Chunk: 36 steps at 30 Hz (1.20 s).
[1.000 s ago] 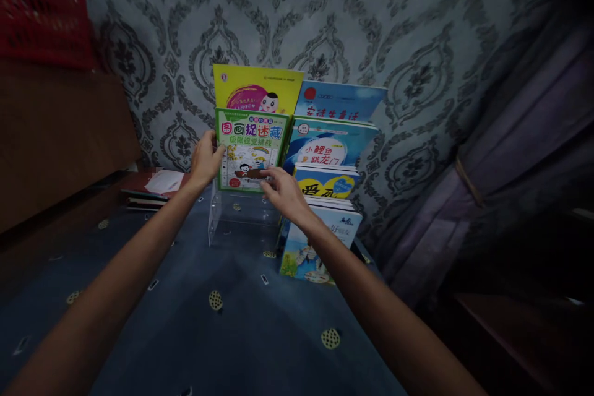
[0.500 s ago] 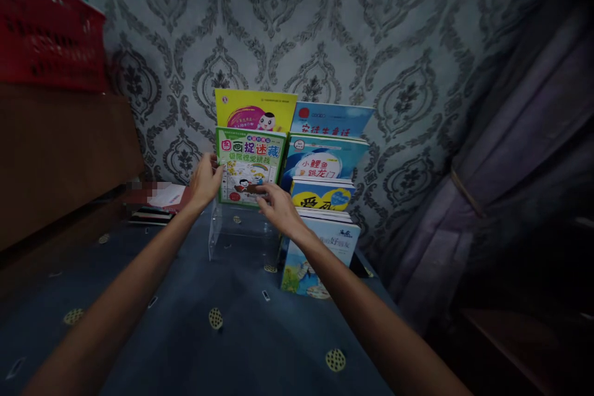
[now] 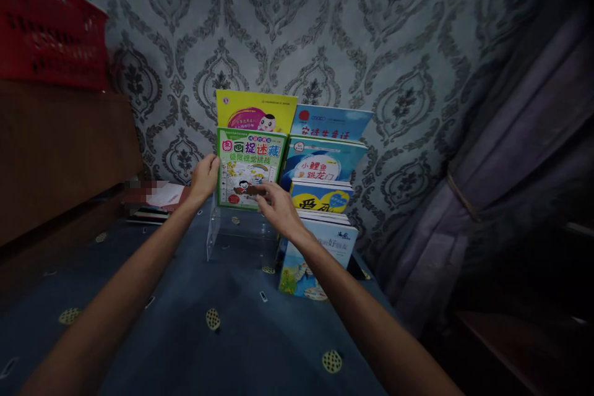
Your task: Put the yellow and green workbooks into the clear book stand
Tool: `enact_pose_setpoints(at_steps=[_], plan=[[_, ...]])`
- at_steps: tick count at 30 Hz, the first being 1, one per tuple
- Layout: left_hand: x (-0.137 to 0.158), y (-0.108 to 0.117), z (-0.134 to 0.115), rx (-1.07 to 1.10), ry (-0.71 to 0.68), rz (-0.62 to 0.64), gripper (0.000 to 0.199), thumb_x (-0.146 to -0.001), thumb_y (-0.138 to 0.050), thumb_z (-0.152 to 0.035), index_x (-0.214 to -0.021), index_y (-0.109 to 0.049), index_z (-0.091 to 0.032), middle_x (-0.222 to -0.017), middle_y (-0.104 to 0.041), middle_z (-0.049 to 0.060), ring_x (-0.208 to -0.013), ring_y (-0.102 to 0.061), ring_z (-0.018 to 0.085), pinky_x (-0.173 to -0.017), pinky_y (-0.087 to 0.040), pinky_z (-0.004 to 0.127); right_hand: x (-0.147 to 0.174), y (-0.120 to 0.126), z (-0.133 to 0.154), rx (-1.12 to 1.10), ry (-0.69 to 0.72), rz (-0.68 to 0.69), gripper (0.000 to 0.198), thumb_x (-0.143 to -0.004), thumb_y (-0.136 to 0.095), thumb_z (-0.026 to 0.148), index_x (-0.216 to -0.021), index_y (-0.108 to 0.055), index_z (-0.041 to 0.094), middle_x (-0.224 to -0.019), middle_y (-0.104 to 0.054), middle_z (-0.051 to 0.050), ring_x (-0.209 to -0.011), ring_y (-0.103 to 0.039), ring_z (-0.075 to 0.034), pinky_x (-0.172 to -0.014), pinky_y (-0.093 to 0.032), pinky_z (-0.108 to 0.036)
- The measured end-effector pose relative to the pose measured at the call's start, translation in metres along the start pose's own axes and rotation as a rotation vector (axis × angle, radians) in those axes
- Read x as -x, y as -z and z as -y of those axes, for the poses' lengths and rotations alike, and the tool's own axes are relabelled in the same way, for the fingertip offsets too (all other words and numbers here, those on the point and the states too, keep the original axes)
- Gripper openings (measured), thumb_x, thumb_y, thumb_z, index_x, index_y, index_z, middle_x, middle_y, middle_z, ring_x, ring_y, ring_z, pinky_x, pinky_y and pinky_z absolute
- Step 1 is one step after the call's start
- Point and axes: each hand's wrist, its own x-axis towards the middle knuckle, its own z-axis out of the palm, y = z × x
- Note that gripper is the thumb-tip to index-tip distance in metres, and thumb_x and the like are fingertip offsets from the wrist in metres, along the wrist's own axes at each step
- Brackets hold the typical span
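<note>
The green book [image 3: 250, 167] stood upright in the second row of a clear plastic rack [image 3: 239, 232], right in front of a yellow book [image 3: 255, 111]. The left hand [image 3: 204, 178] held its left edge, at nine o'clock, with the fingers curled round it. The right hand [image 3: 277, 205] touched the book's bottom right corner, at five o'clock, with its fingers spread flat and loose, not gripping. Both hands and the book sat almost where they were half a second before; the book looked a little straighter. At three o'clock stood four blue books [image 3: 320, 164], one row behind another. The rack sat on a dark blue counter [image 3: 232, 334]. A red basket [image 3: 46, 31] showed at ten o'clock.
</note>
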Motion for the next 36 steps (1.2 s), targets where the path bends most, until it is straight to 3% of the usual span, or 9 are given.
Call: enact_pose_setpoints(at_steps=[11,30,36], plan=[[0.011,0.005,-0.009,0.021,0.037,-0.029,0.017,-0.093,-0.042,-0.033,-0.086,-0.053,-0.022,-0.086,-0.063,0.005,-0.085,-0.058,0.022,-0.080,-0.046,0.035,0.003,-0.001,0.001,-0.008,-0.031,-0.014,0.028,-0.091,-0.053,0.017,-0.113,-0.069,0.015,-0.121,-0.067,-0.014,-0.104,-0.069,-0.025,-0.090,-0.061,-0.042],[0.033,0.016,-0.015,0.117,0.000,-0.018,0.008,-0.095,-0.045,-0.030,-0.095,-0.051,-0.023,-0.094,-0.066,0.004,-0.090,-0.062,0.020,-0.086,-0.049,0.033,0.014,-0.003,0.001,-0.011,-0.007,-0.035,0.031,-0.089,-0.056,0.016,-0.116,-0.071,0.018,-0.129,-0.068,-0.013,-0.119,-0.066,-0.028,-0.100,-0.057,-0.048],[0.039,0.016,-0.012,0.199,-0.027,-0.029,0.016,-0.093,-0.047,-0.032,-0.105,-0.053,-0.022,-0.105,-0.068,0.007,-0.099,-0.063,0.021,-0.089,-0.050,0.034,0.017,-0.002,0.005,-0.028,-0.014,-0.052,0.032,-0.089,-0.057,0.016,-0.117,-0.072,0.019,-0.130,-0.068,-0.013,-0.117,-0.067,-0.027,-0.099,-0.058,-0.047]])
